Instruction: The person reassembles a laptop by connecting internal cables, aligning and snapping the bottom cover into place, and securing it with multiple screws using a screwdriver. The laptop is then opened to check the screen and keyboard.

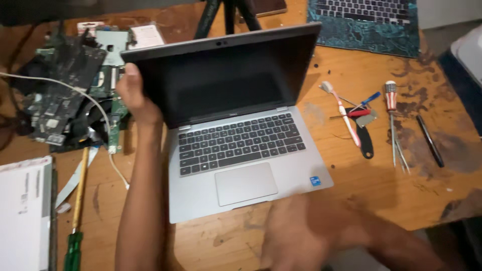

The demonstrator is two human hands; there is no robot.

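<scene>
A grey laptop (296, 170) lies open on a worn wooden table (381, 185), its dark screen (226, 83) tilted back. My left hand (134, 95) grips the left edge of the screen lid. My right hand (296, 236) is blurred, low over the table just in front of the laptop's front right corner; nothing shows in it and its fingers cannot be made out.
Circuit boards and cables (65, 90) are piled at the left, with a white cable (100, 108). A green-handled screwdriver (75, 226) and a white panel (22, 211) lie front left. A toothbrush (346, 115), screwdrivers (391, 105), tweezers and a pen (430, 140) lie right. A second keyboard (364, 10) sits at the back.
</scene>
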